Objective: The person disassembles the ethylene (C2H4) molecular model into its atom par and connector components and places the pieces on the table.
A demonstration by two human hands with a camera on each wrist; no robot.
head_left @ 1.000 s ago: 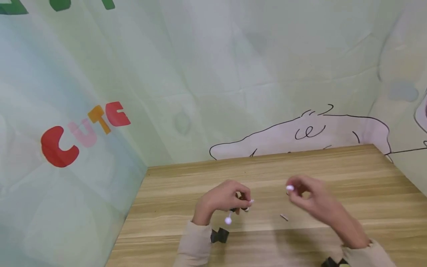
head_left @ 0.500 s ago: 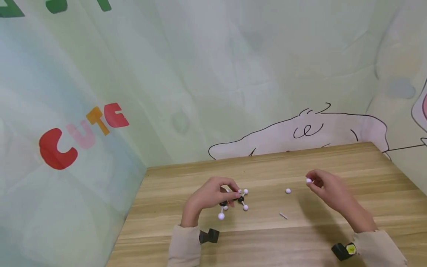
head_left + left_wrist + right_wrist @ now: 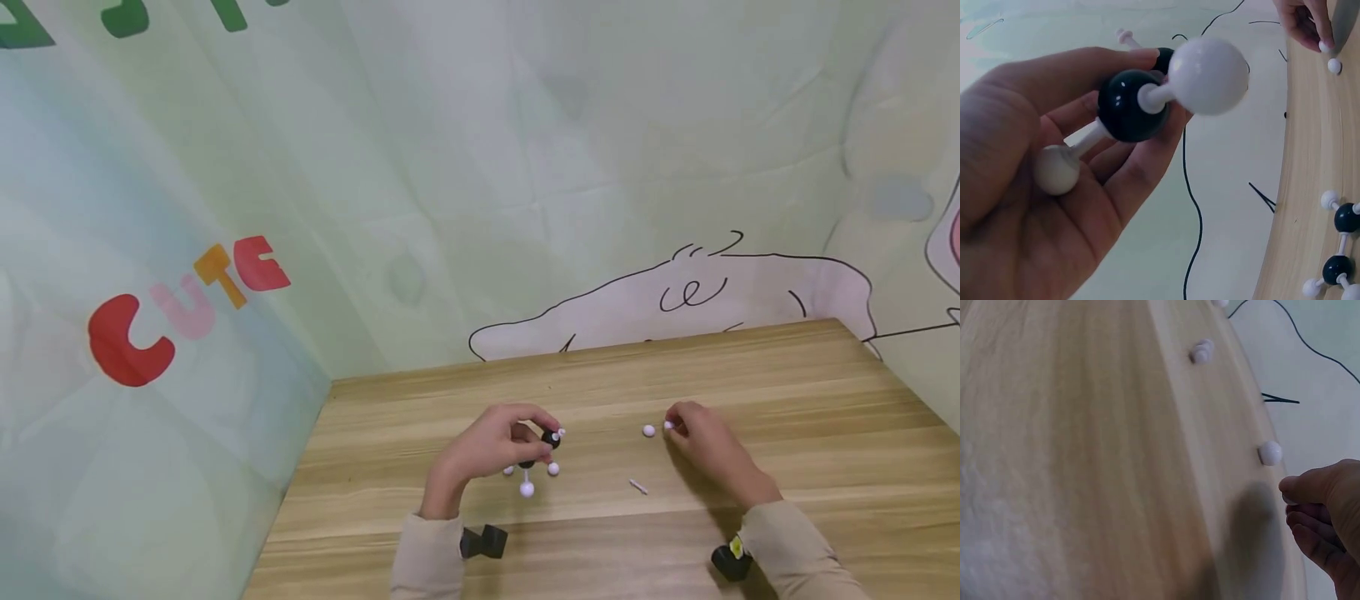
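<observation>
Between thumb and fingers, my left hand (image 3: 491,446) holds a ball-and-stick molecule model (image 3: 1132,106) raised above the table. Its black balls carry white balls on short white sticks; one black ball, partly behind the fingers, has a bare white stick pointing out. Beneath that hand lies a second ball-and-stick model (image 3: 1338,240), mostly covered in the head view. Low over the table at the right, my right hand (image 3: 708,450) pinches a small white ball (image 3: 668,426) at its fingertips. Just left of it a loose white ball (image 3: 648,431) rests on the wood.
A loose white stick (image 3: 637,487) lies on the wooden table (image 3: 585,550) between the hands, nearer the front. Behind the table's far edge hangs a printed cloth backdrop (image 3: 465,200), which also runs along the left side.
My left hand has lifted and tilted its model, shifting slightly right over the last half second. My right hand moved right with the white ball, then back left and down beside the loose ball.
</observation>
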